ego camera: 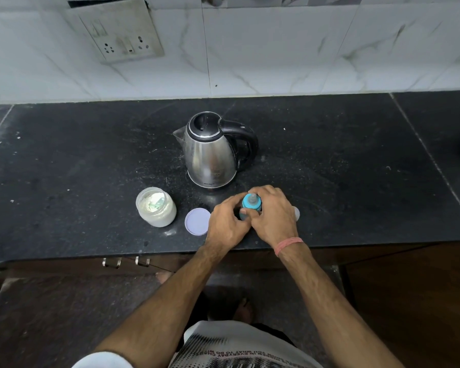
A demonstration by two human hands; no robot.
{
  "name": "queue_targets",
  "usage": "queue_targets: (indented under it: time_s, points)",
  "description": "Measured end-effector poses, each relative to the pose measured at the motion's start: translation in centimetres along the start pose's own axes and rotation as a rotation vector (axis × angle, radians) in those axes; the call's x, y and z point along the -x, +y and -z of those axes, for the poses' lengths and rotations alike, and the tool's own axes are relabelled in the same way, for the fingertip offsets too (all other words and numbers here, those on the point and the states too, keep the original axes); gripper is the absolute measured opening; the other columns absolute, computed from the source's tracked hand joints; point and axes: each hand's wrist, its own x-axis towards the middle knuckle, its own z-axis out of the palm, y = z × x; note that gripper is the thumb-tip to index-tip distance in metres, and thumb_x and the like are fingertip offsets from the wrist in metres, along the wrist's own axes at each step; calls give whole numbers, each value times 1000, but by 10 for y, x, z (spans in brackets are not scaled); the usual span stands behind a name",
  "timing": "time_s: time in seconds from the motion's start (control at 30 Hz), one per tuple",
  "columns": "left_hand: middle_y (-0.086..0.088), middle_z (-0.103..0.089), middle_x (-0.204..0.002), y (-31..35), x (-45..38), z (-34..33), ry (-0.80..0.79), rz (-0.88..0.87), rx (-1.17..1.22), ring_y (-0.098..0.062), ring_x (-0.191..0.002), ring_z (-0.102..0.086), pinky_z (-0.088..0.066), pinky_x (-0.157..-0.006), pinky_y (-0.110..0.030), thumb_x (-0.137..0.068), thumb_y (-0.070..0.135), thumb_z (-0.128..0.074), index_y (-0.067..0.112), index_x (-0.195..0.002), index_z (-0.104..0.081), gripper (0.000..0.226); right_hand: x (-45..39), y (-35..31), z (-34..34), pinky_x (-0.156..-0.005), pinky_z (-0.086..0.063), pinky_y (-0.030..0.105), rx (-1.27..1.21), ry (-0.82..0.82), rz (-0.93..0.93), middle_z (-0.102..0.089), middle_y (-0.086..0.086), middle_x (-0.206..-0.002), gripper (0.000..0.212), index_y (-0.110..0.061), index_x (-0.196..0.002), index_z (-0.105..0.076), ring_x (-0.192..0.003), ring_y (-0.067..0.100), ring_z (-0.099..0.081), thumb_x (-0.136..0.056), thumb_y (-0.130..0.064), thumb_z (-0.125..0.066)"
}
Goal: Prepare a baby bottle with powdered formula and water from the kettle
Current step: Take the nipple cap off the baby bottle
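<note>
Both hands grasp the baby bottle (251, 205) upright on the surface (91, 160): left hand (227, 221) around its body, right hand (274, 216) on the teal collar. Likely light, rigid, slippery plastic; hold the body, twist the collar.

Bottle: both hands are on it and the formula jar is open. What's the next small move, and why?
Probably unscrew the teal teat collar. The bottle stands capped between the left hand and right hand, while the formula jar sits open, its lid beside it. Powder can't go in until the top comes off.
</note>
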Motion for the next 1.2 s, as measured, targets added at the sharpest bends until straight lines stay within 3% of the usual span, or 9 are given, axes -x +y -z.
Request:
queue_targets:
  time_s: [0.33, 0.57, 0.73, 0.9, 1.0, 1.1, 1.2]
  points:
    - [16, -82, -114, 5, 1, 1, -6, -38, -23, -8, -96, -75, -64, -82, -38, -88, 46, -66, 32, -133, -77, 49, -4, 0, 8, -107, -51, 37, 44, -67, 61, -68, -4, -132, 45, -21, -135, -68, -127, 17, -56, -94, -31, -85]
    - [16, -82, -120, 5, 0, 2, -18, -39, -50, -8, -105, -76, -65, -87, -42, -90, 42, -72, 36, -138, -75, 48, -9, 1, 19, -112, -48, 38, 62, -151, 106, -68, -5, -137, 46, -22, -137, -67, -133, 16, -54, -96, -31, -84]
    - [12, -82, -112, 2, 0, -1, -17, -19, -53, -3, -87, -66, -52, -77, -29, -89, 50, -75, 32, -139, -75, 53, -19, 10, 27, -113, -49, 41, 13, -259, 166, -69, -11, -132, 47, -28, -133, -69, -126, 10, -54, -91, -28, -88]
    - [13, -82, -121, 2, -2, 2, -25, 13, -50, -8, -102, -75, -61, -87, -32, -82, 62, -75, 30, -144, -74, 70, -25, 10, 33, -115, -47, 42, 29, -302, 177, -69, -11, -133, 51, -26, -137, -69, -127, 11, -54, -90, -27, -89]
    - [15, -83, -118, 2, -1, 2, -8, 8, -40, -5, -107, -77, -64, -91, -38, -84, 51, -78, 32, -140, -75, 59, -23, 2, 32, -114, -49, 44, 86, -280, 120, -68, -9, -136, 56, -28, -139, -66, -131, 16, -58, -89, -36, -88]
    - [14, -85, -117, 4, 3, 0, 36, 13, -57, -4, -107, -79, -65, -94, -37, -89, 30, -83, 30, -136, -77, 48, -17, -8, 25, -105, -56, 43, 177, -232, 21, -64, -4, -136, 67, -26, -139, -64, -126, 20, -63, -86, -60, -86]
    - [12, -86, -113, 4, 2, 0, 43, 28, -87, -8, -100, -79, -65, -90, -38, -89, 20, -80, 29, -133, -79, 44, -12, -15, 19, -101, -57, 41, 239, -184, 0, -63, -2, -134, 59, -24, -135, -66, -122, 21, -65, -91, -58, -83]
